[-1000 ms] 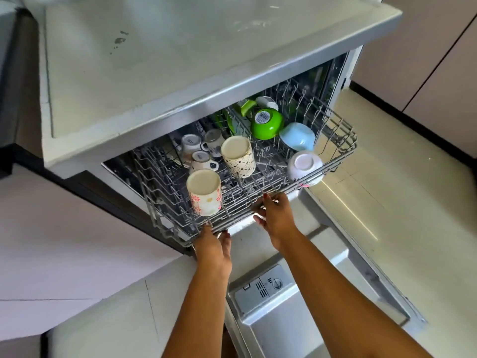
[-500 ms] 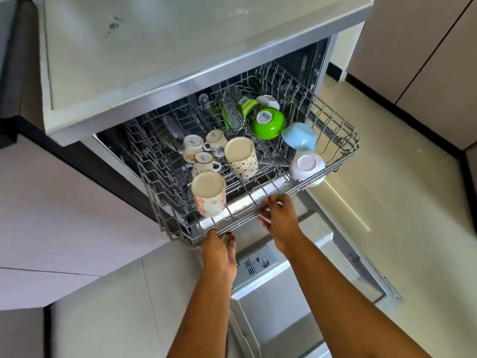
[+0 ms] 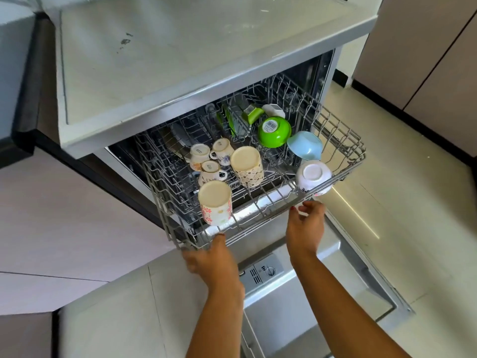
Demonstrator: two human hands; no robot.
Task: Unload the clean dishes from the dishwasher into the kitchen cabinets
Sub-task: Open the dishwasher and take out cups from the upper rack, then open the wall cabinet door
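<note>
Resting at the front rim of the pulled-out upper rack (image 3: 343,140), the left hand (image 3: 214,257) touches the wire; its grasp is unclear, while the right hand (image 3: 305,228) hovers released below upturned mugs and bowls

Head view, steeply down, near rack (image 3: 258,202)

Both forearms are bare, with no sleeves, watch or bracelet. The right hand (image 3: 305,228) has red polish on the nails. The left hand (image 3: 211,259) looks blurred.
</note>
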